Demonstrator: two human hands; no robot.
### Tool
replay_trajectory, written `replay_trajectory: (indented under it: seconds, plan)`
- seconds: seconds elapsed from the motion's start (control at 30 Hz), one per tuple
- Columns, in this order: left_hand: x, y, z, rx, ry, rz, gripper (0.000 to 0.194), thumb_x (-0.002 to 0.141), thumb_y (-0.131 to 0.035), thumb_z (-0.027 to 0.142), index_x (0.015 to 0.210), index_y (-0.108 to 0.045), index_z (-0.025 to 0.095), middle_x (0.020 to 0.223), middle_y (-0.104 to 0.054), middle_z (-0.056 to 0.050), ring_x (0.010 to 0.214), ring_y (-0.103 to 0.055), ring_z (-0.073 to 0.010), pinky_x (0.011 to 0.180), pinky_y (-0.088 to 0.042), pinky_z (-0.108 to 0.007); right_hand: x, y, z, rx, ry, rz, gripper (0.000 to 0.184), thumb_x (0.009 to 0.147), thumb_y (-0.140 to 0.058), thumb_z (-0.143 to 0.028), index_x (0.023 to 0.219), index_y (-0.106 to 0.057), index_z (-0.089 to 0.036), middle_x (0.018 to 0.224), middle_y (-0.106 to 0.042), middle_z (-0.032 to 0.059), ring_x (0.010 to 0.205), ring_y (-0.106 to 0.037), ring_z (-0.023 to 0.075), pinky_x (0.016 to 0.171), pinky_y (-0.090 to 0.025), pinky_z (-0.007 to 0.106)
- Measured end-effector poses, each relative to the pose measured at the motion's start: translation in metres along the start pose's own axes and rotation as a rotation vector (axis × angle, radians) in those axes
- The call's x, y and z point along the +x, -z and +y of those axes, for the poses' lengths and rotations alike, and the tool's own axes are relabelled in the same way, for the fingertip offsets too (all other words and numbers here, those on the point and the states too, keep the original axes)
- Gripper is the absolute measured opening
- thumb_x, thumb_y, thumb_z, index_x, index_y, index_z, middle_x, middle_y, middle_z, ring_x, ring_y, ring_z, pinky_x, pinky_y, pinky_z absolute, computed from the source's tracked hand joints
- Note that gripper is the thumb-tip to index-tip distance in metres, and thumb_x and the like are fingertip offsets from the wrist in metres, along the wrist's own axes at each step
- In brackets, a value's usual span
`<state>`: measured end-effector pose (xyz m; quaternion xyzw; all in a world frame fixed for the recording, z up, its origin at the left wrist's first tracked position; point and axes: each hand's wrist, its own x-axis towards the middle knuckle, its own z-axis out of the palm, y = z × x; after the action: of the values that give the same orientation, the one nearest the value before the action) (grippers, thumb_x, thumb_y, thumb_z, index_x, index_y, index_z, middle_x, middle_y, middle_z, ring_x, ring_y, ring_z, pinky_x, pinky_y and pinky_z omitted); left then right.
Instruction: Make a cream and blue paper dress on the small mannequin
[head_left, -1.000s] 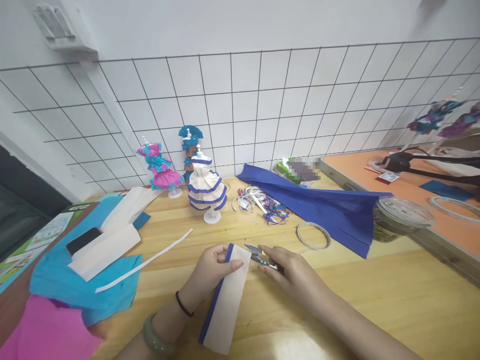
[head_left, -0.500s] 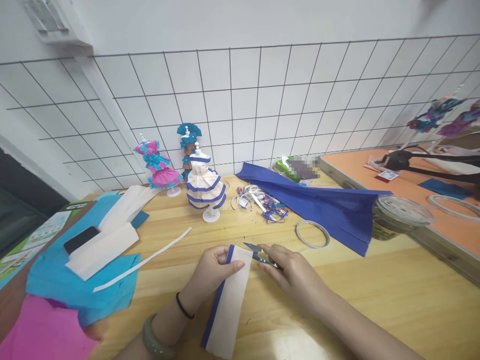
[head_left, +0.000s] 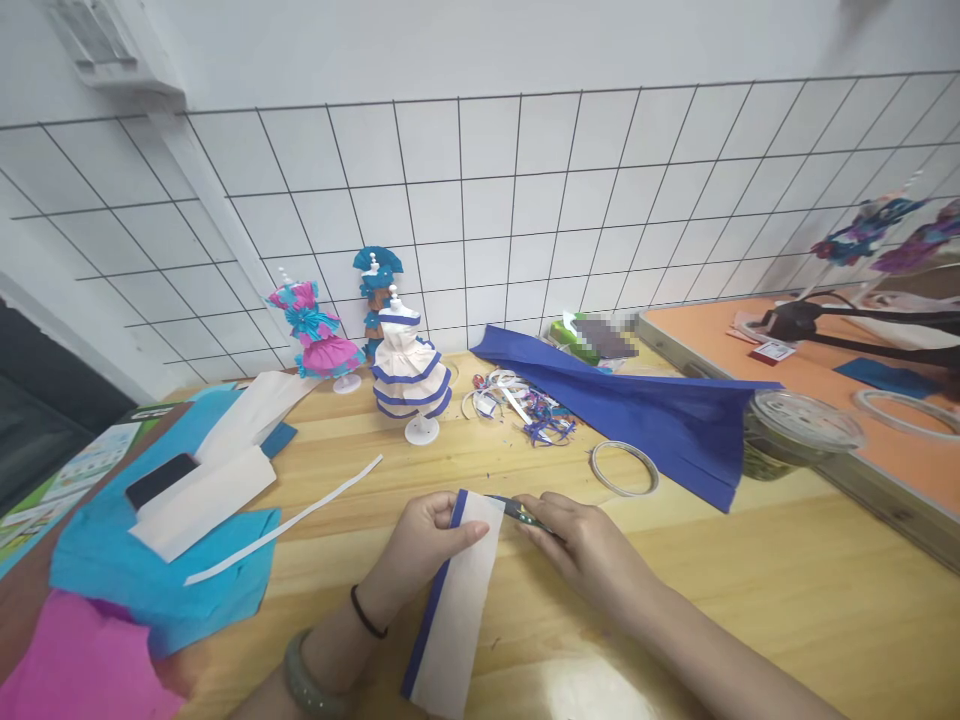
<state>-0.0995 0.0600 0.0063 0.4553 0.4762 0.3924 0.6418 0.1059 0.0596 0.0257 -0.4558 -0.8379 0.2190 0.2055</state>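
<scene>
My left hand [head_left: 433,540] pinches the upper end of a white paper strip [head_left: 459,620] with a dark blue band along its left edge. The strip slants down toward the table's near edge. In my right hand [head_left: 574,540] is a small pair of scissors [head_left: 517,510], its blades closed or nearly so at the strip's upper right corner. The blade tips are partly hidden behind the paper. Beyond my hands stands a mini dress form in a white ruffled dress with blue trim [head_left: 411,370].
Paper scraps [head_left: 536,405], a roll of tape [head_left: 624,469] and a long blue sheet [head_left: 660,425] lie ahead. A lidded tub [head_left: 799,430] stands right. Leftward are a phone [head_left: 161,481], a thin white strip [head_left: 292,520], blue paper [head_left: 225,580] and pink paper [head_left: 90,660].
The scissor blades, apart half a second earlier, have come together at the strip's corner. My left hand and the paper stay nearly in place.
</scene>
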Motion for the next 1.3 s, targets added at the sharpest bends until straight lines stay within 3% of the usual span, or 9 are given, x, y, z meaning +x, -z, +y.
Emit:
replay_trajectory:
  seconds: [0.37,0.63,1.3]
  plan:
    - [-0.0027,-0.0068,0.0006,0.012,0.024,-0.013,0.031,0.060,-0.076,0.031,0.085,-0.069,0.013,0.079,-0.072,-0.008,0.063,-0.062,-0.0153,0.057,-0.045,-0.023,-0.0004,-0.0031,0.0008,-0.002,0.010,-0.008,0.030,0.091,-0.040,-0.024,0.115,-0.058,-0.017,0.094,-0.065,0.0108,0.084,-0.063,0.0210,0.072,-0.047,0.030]
    - [-0.0035,-0.0088,0.0020,0.000,0.037,-0.011,0.033,0.060,-0.077,0.032,0.086,-0.069,0.012,0.078,-0.072,-0.008,0.061,-0.062,-0.0151,0.056,-0.045,-0.024,0.0001,-0.0023,-0.0003,-0.005,0.016,-0.012,0.028,0.091,-0.040,-0.023,0.111,-0.059,-0.017,0.086,-0.065,0.0088,0.080,-0.063,0.0203,0.070,-0.047,0.028]
    - [-0.0018,-0.0039,-0.0016,-0.026,-0.026,-0.056,0.028,0.069,-0.070,0.032,0.088,-0.065,0.012,0.084,-0.072,-0.009,0.075,-0.064,-0.0180,0.068,-0.047,-0.026,-0.0008,-0.0020,0.0029,0.002,0.003,0.009,0.030,0.090,-0.043,-0.026,0.114,-0.057,-0.016,0.094,-0.065,0.0107,0.086,-0.063,0.0214,0.075,-0.048,0.031]
